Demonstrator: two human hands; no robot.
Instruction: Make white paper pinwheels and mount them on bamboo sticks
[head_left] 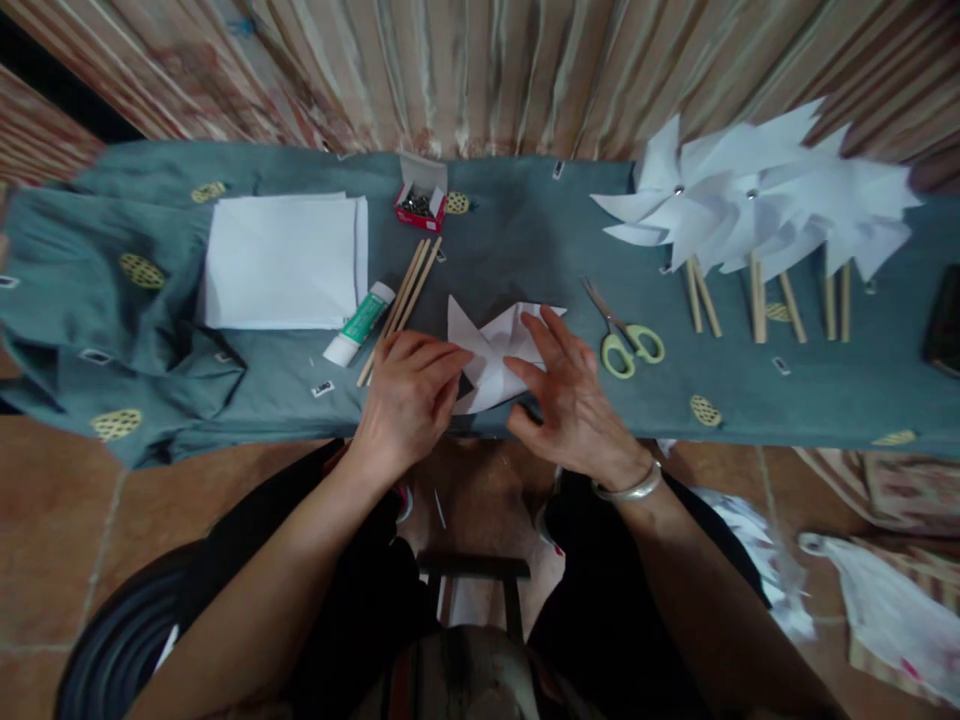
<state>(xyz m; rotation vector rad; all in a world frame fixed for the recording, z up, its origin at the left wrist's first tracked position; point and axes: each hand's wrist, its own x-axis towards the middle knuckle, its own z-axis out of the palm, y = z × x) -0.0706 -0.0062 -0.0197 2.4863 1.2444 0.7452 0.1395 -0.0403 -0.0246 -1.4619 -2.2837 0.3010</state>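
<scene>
A: Which step is judged to be in hand?

B: A folding step. A white, partly cut and folded paper square (491,362) is pressed flat near the front edge of the teal cloth-covered table (525,250), roughly at its middle. The left hand (409,395) is laid on the sheet's left part with fingers curled down onto it; the right hand (570,400) is spread open, fingertips resting on the right part. Nothing is gripped by either; the paper is only held down.

A: What would the next move call for?

B: It is judged that the points must be drawn to the centre and fixed, so adhesive or a pin would be needed. A white glue stick with a green band (360,322) lies just left of the hands, beside a bundle of thin wooden sticks (401,300). A small red open box of metal pins (421,204) stands near the back edge. Scissors with pale green handles (622,335) lie just right of the right hand.

A: What else is carried by the table?

B: A stack of plain white paper sheets (281,262) towards the left end, and finished white paper pinwheels on wooden sticks (757,215) towards the right end.

A: Can any writing be read?

B: None. Print on the glue stick's band is too small to be made out, and no brand can be told on the box.
</scene>
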